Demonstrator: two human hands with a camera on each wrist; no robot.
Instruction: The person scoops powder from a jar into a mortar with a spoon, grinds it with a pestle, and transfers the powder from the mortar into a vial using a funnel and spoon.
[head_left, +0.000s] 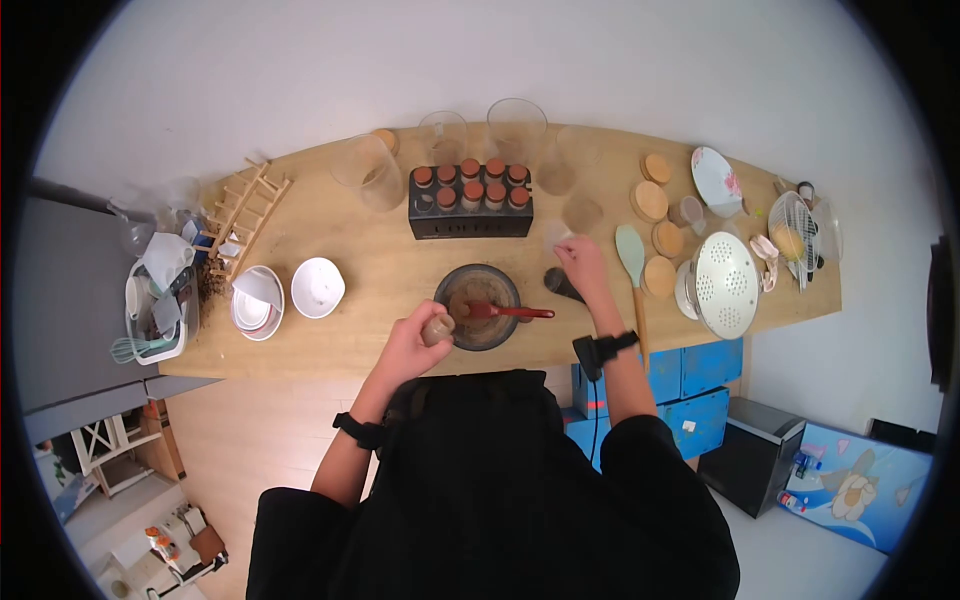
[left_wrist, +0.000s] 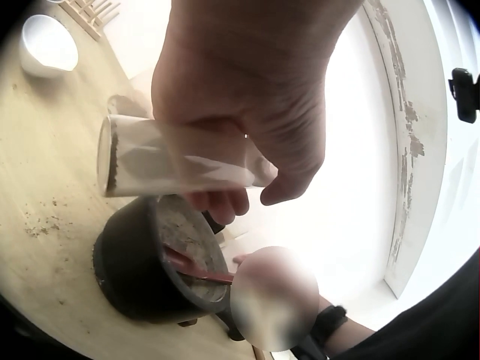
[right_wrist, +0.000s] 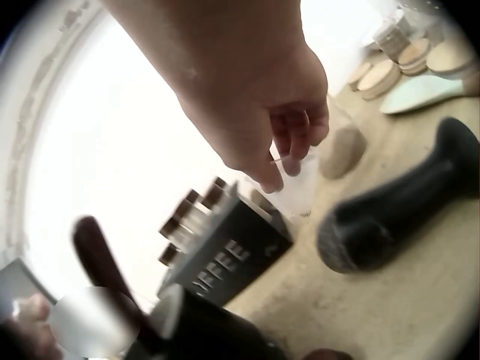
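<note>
At frame centre on the table point(head_left: 380, 275) sits the dark mortar point(head_left: 478, 305), a red spoon point(head_left: 510, 312) inside. Your left hand point(head_left: 410, 345) curls its grip round a glass jar point(left_wrist: 176, 157), held sideways above the mortar's rim. Your right hand point(head_left: 582, 265) pinches a small clear cup point(right_wrist: 300, 187) beside the black pestle point(right_wrist: 397, 210).

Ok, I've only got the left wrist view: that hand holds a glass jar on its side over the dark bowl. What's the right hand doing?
Observer: The right hand reaches beyond the bowl; its fingertips are at the rim of a small clear glass.
Reviewer: Anything beside that glass?
Observer: A black pestle lies on the table next to it.
Reviewer: And behind the bowl?
Observer: A black rack of red-lidded jars stands there.
</note>
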